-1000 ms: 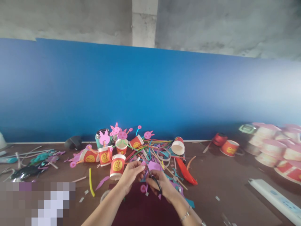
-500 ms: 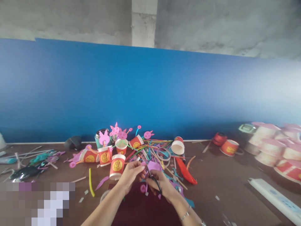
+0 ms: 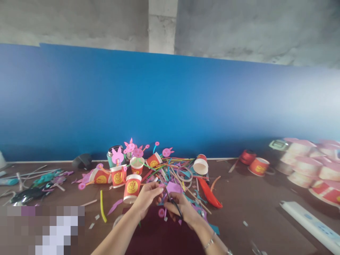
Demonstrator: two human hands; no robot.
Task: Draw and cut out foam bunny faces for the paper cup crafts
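Evidently, the left hand [image 3: 148, 199] is pinched narrow at the fingertips around a small pink piece [image 3: 161, 185], at the tips of the scissors [image 3: 176, 208], whose dark handles the right hand [image 3: 183, 204] grips with curled fingers. The pink piece looks like thin craft foam or card, so I judge it nearly weightless, bendy, easy to crease or tear and not slippery; it is best held by its edge, clear of the blades. The scissors should feel stiff and light, held by their loops; how wide the blades stand, I cannot tell. Just beyond the scissors lies a flat purple sheet [image 3: 174, 187], smooth and angular, in front of a tangle of thin, coloured strands [image 3: 172, 166] with a translucent ring [image 3: 185, 177]. Left of the scissors stands a red paper cup [image 3: 132, 188] with a yellow emblem, thin-walled and probably easy to dent; further left is a curved yellow strip [image 3: 102, 207], matt and slender. To the right of the scissors lies a glossy red piece [image 3: 210, 193], tapered and limp-looking, and well apart, further right, is a rigid white power strip [image 3: 309, 224].
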